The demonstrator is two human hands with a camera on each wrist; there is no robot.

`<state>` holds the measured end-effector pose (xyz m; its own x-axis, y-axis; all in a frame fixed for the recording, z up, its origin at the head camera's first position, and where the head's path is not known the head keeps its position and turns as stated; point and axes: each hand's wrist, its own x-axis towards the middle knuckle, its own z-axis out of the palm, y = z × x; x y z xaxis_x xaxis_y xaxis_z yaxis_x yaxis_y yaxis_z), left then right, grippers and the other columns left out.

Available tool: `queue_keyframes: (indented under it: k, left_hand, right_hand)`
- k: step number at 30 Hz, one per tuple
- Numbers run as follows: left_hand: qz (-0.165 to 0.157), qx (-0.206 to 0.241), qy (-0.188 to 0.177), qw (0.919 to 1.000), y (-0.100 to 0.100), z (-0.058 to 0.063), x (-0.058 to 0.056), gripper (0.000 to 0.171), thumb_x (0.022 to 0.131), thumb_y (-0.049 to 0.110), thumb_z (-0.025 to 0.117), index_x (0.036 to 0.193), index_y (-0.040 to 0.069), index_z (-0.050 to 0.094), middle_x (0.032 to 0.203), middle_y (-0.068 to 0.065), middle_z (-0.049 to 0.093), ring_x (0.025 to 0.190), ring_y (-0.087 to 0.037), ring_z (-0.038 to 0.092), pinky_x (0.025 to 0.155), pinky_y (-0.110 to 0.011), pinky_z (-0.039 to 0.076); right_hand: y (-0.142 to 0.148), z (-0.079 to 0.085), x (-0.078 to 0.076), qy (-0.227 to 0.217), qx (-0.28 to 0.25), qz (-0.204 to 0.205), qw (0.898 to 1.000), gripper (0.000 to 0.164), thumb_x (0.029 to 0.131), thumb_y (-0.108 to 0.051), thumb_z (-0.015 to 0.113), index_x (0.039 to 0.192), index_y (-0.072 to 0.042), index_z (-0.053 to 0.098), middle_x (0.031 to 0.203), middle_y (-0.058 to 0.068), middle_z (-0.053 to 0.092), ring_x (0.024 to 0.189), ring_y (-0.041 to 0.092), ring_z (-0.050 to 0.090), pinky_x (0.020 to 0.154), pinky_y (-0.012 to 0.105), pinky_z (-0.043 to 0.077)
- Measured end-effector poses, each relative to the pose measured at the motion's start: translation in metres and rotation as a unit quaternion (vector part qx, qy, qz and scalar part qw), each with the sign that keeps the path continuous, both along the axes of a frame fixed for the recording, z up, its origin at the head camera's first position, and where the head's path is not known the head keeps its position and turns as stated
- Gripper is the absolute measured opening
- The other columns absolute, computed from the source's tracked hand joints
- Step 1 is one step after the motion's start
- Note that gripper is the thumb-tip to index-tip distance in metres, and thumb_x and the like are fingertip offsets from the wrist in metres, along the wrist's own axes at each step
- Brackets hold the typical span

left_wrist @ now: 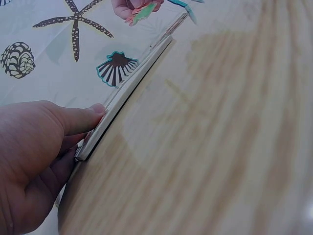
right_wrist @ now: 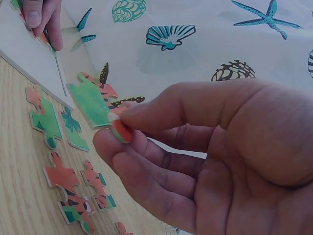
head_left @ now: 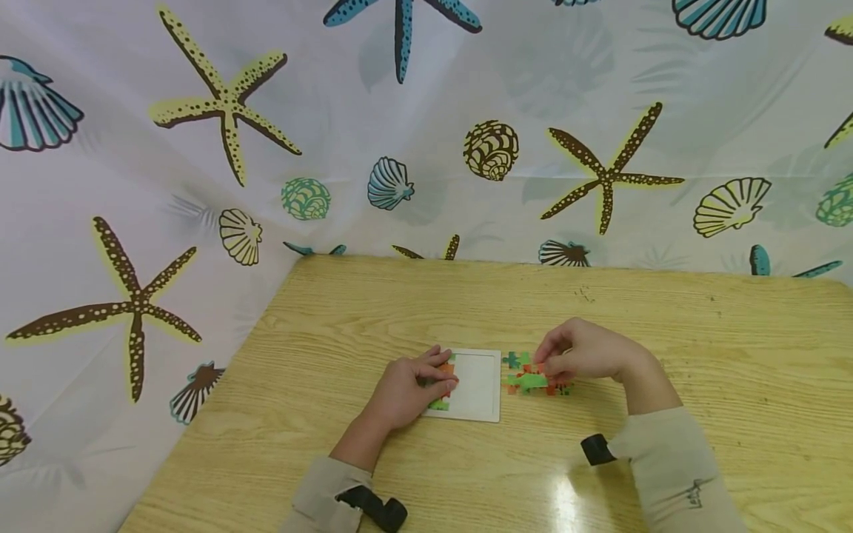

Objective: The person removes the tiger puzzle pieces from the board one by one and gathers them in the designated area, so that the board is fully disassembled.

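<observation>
My left hand (head_left: 408,389) rests over the left side of a white puzzle tray (head_left: 477,385), fingers spread toward its far edge. Under and beside those fingers, a column of green and orange puzzle pieces (head_left: 440,405) lies along the tray's left side, partly hidden. In the left wrist view the thumb (left_wrist: 85,117) presses at the tray's rim. My right hand (head_left: 593,352) pinches a green and orange jigsaw piece (right_wrist: 93,105) between thumb and index finger, raised above the table just right of the tray. Below it lie several loose jigsaw pieces (right_wrist: 68,188), orange, green and black-striped.
The wooden table (head_left: 373,311) extends around the tray. A white curtain (head_left: 426,118) printed with starfish and shells hangs behind and along the left side. Black straps with small camera mounts (head_left: 386,514) sit on both sleeved wrists.
</observation>
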<state>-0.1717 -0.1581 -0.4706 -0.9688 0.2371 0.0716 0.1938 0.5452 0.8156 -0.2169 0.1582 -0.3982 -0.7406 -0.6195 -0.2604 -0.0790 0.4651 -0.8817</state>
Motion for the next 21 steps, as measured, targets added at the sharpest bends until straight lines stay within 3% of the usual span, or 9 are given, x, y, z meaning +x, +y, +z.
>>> queue_keyframes:
  k: [21]
  left_hand:
    - [0.001,0.0,-0.009,1.0,0.0,0.002,0.001,0.009,0.091,0.013,0.081,0.096,0.008,0.085,0.142,-0.01,0.064,0.148,-0.026,0.045,0.119,-0.047,0.039]
  right_hand:
    - [0.018,0.001,-0.002,-0.017,-0.002,-0.015,1.0,0.016,0.094,0.002,0.064,0.105,0.012,0.07,0.094,0.011,0.07,0.08,0.018,0.067,0.081,0.037,0.062]
